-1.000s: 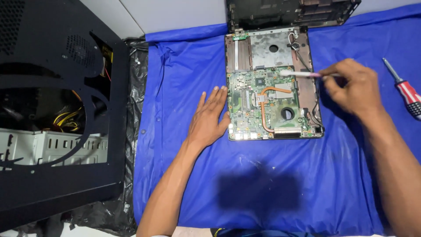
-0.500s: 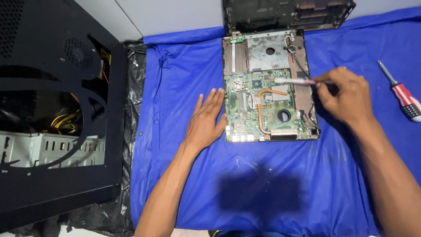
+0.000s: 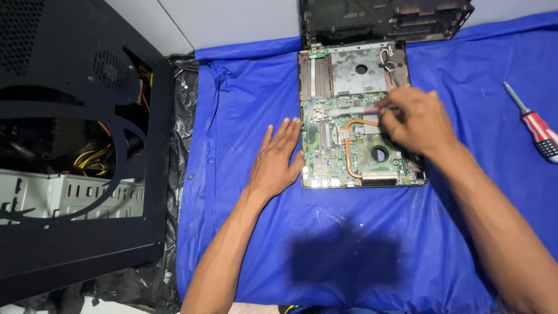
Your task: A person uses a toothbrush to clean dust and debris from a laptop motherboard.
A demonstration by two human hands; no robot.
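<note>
**Opened laptop base being worked on over a blue cloth**

On a crumpled blue cloth (image 3: 349, 244) covering the work surface lies an opened laptop base with its green circuit board, copper heat pipe and round fan opening exposed (image 3: 354, 125). Its bottom cover is already off, and the hinged black screen half (image 3: 383, 20) lies flat behind it.

The left hand (image 3: 278, 160) rests palm down on the cloth with fingers spread, its fingertips touching the left edge of the base. The right hand (image 3: 415, 119) hovers over the right half of the board, fingers curled around a thin pale tool (image 3: 363, 109), blurred, whose tip lies across the board just above the heat pipe.

Judging by this, the work is in its middle stage: the board, heat pipe and cables near the top right corner remain in place.

A red-and-white-handled screwdriver (image 3: 532, 122) lies unused, well apart at the right. A black desktop computer case with open side and coloured wiring (image 3: 81, 151) stands at the left.
</note>
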